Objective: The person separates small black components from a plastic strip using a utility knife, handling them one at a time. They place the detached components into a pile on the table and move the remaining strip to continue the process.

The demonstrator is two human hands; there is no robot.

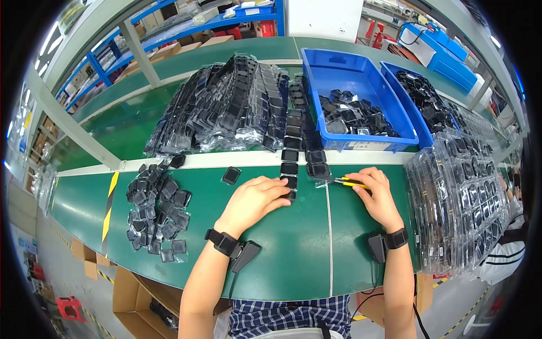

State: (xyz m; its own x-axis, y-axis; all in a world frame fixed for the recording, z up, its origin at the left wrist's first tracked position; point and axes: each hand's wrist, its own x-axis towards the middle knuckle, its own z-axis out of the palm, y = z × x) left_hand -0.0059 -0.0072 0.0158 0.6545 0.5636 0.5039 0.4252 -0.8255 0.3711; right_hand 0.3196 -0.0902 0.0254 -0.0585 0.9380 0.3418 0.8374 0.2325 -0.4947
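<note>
Two strips of black squares [290, 155] lie left of a blue bin [347, 73] on a green bench [271, 260]. The person's hands are apart, both nearer the viewer than the bin. The left hand [253, 200] rests on the strip farther from the bin (whether it pinches it, one cannot tell). The right hand [380, 198] is closed around a yellow-handled tool [351, 182], its tip at the other strip's near end.

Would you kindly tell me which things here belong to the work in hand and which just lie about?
Likely the job: strip of black squares under left hand; yellow-handled tool in right hand; loose black squares.

Apparently just about: red stool; blue storage rack.
</note>
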